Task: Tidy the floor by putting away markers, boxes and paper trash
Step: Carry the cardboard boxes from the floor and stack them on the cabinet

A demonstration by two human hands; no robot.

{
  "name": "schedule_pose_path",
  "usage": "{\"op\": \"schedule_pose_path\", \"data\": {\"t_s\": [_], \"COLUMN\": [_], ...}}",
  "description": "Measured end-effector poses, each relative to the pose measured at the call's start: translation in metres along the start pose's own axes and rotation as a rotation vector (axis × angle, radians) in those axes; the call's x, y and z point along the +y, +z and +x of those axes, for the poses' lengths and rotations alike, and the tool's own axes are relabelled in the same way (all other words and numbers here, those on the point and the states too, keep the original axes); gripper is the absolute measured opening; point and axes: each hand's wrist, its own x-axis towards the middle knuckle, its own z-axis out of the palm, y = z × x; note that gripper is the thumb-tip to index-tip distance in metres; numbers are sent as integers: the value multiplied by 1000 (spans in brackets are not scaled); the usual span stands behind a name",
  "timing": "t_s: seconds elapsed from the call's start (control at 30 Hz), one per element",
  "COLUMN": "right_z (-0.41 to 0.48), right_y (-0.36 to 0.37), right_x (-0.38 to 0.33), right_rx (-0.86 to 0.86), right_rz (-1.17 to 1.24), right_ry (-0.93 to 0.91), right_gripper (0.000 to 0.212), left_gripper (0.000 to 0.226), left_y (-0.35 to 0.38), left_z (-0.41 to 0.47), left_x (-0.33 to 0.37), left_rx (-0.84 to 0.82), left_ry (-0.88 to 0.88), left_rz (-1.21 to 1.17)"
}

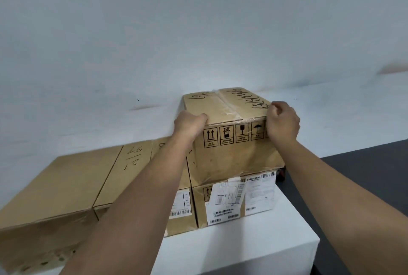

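Observation:
A brown cardboard box (231, 142) with black handwriting on its taped lid and handling symbols on its front rests on top of a labelled box (237, 202) against the white wall. My left hand (189, 123) grips the top box's near left upper corner. My right hand (282, 122) is closed over its near right upper corner. Both arms reach forward from the bottom of the view. No markers or paper trash are in sight.
Two more cardboard boxes (92, 186) sit side by side to the left on the same white platform (242, 248). Dark grey floor (364, 182) lies to the right of the platform. The white wall (198, 32) runs behind everything.

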Motion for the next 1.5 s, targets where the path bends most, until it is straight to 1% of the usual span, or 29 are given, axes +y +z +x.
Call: {"op": "schedule_pose_path", "data": {"t_s": [0.07, 0.1, 0.17, 0.2, 0.23, 0.3, 0.37, 0.47, 0.57, 0.7, 0.77, 0.9, 1.03, 1.1, 1.17, 1.27, 1.37, 1.43, 1.5], "right_z": [5, 8, 9, 8, 6, 0, -7, -25, -55, -103, -128, -176, -190, -192, -191, -191, -192, -192, -193], "right_y": [-9, -13, -25, -33, -43, -69, -110, -194, -297, -423, -475, -553, -585, -583, -578, -569, -564, -561, -558], "right_x": [0, 0, 1, 2, 5, 14, 34, 79, 132, 204, 241, 314, 379, 409, 443, 496, 551, 593, 646], "right_rx": [-143, -226, -314, -306, -270, -162, -73, 73, 230, 340, 310, 155, -28, -136, -243, -339, -409, -456, -506], "right_rz": [3, -16, -38, -22, 5, 42, -3, -102, -186, -281, -329, -445, -496, -521, -533, -542, -577, -589, -597], "right_ry": [-33, -54, -51, -39, -22, 9, 42, 120, 212, 367, 456, 681, 850, 912, 963, 1040, 1089, 1123, 1160], "right_gripper": [37, 40, 50, 53, 54, 51, 48, 44, 40, 36, 36, 36, 39, 39, 38, 34, 32, 32, 35], "left_gripper": [43, 50, 65, 68, 68, 64, 59, 54, 51, 52, 52, 53, 52, 52, 52, 52, 48, 51, 57], "left_y": [1, 0, 4, 11, 21, 49, 90, 159, 229, 316, 356, 426, 482, 506, 534, 579, 620, 649, 684], "left_z": [3, 5, 8, 7, 1, -19, -50, -116, -198, -304, -354, -434, -462, -463, -461, -452, -443, -441, -443], "left_x": [4, 7, 19, 28, 38, 58, 70, 69, 58, 45, 38, 18, -17, -39, -65, -109, -155, -187, -224], "left_rx": [-27, -28, 42, 90, 110, 56, -86, -346, -605, -860, -964, -1125, -1188, -1216, -1247, -1293, -1355, -1332, -1255], "left_ry": [44, 62, 173, 283, 403, 591, 694, 740, 703, 616, 549, 465, 357, 315, 237, 128, 28, -55, -153], "left_rz": [75, 161, 471, 574, 592, 523, 455, 382, 352, 363, 366, 481, 616, 686, 742, 804, 860, 880, 890]}}
